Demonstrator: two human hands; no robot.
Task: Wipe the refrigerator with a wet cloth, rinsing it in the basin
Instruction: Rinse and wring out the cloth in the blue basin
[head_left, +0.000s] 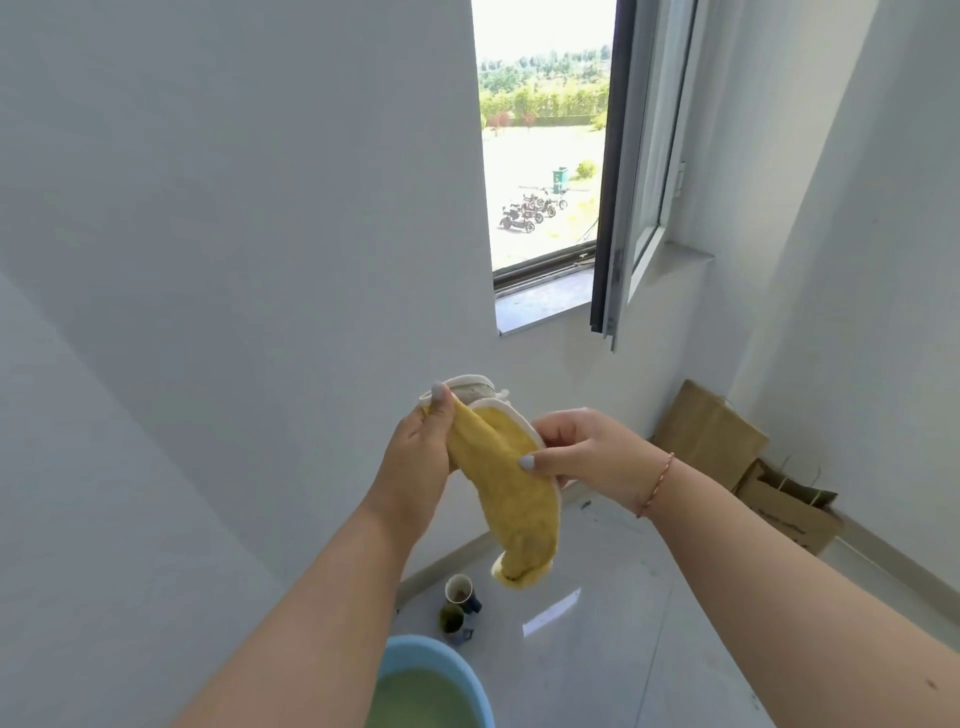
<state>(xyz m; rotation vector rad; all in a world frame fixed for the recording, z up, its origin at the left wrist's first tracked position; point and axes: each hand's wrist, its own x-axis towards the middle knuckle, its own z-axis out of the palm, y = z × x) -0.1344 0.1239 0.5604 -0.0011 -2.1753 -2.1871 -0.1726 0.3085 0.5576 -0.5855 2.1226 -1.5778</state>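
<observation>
Cloth (506, 486) hangs between my hands: left hand (418, 457) grips its top, right hand (582, 452) pinches the edge (basin (441, 670) below, holding greenish, perhaps soapy, water).

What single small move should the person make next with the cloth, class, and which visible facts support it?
Probably spread the cloth open flat between the hands. The left hand grips its upper end and the right hand pinches its edge, so it hangs bunched in the air above the floor, past the basin. A flat cloth would wipe better.
</observation>
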